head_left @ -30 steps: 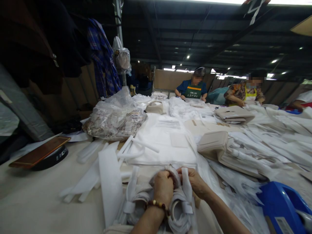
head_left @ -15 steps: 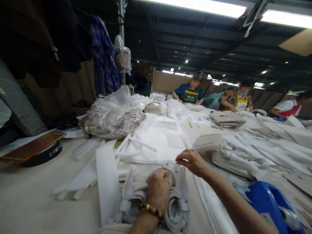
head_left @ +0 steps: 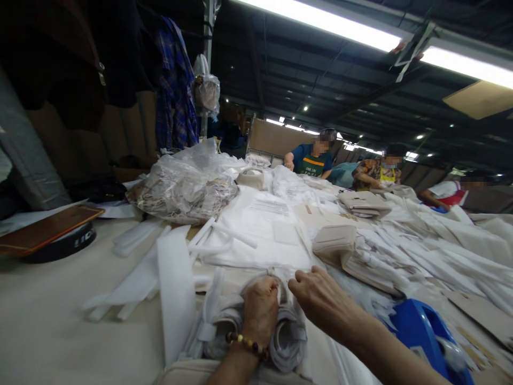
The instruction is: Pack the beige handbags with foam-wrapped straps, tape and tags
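My left hand (head_left: 261,310), a beaded bracelet at its wrist, is closed on a wrapped beige bag handle (head_left: 282,289) that arches past its fingers. Below and on both sides of it are rolled ends (head_left: 286,342) in translucent white wrapping. A white foam strip (head_left: 209,315) is looped around the left side. My right hand (head_left: 316,294) is closed just right of the handle; its fingertips are turned away, so what they pinch is hidden. Part of a beige bag (head_left: 188,371) shows at the near edge, under my left forearm.
White foam pieces (head_left: 174,289) lie to the left, near a phone (head_left: 52,230) on a black roll. Behind are a clear plastic bag (head_left: 184,187) and a white stack (head_left: 256,224). Beige bags (head_left: 334,240) and a blue tape dispenser (head_left: 425,331) are at right. Co-workers (head_left: 315,158) stand across the table.
My right hand has come down and closer to the wrapped handle, and its fingers have curled in. My left hand keeps its hold. The view has tilted slightly.
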A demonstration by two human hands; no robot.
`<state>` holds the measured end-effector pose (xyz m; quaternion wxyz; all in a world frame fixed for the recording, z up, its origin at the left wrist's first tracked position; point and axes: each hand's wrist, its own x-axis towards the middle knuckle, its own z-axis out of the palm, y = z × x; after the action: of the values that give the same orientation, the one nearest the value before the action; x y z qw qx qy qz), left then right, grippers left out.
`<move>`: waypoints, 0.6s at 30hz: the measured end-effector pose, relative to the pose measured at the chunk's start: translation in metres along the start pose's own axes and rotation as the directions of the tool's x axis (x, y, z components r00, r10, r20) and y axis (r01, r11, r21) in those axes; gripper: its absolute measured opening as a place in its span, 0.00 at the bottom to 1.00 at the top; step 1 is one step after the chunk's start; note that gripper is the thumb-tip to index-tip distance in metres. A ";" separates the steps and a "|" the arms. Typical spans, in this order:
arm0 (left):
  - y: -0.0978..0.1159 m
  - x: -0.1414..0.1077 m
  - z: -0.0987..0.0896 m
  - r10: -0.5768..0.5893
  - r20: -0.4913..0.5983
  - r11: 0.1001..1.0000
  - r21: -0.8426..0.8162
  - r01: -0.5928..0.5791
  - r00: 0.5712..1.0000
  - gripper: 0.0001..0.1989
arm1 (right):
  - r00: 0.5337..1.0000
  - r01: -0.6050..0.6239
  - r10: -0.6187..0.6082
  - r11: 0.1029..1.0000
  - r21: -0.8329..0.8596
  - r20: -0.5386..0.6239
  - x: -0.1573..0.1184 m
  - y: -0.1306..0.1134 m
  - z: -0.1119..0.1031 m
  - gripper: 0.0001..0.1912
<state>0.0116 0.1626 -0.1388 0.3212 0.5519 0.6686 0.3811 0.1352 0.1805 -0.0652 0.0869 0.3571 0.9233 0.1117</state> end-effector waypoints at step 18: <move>-0.004 0.001 -0.022 -0.004 -0.004 1.000 0.011 0.004 1.000 0.09 | 0.962 -0.265 0.268 0.890 0.370 0.043 0.015 0.002 0.026 0.14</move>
<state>-0.0092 0.1600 -0.1312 0.3177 0.5517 0.6722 0.3780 0.1322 0.1957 -0.0902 -0.0029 0.4898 0.8702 -0.0529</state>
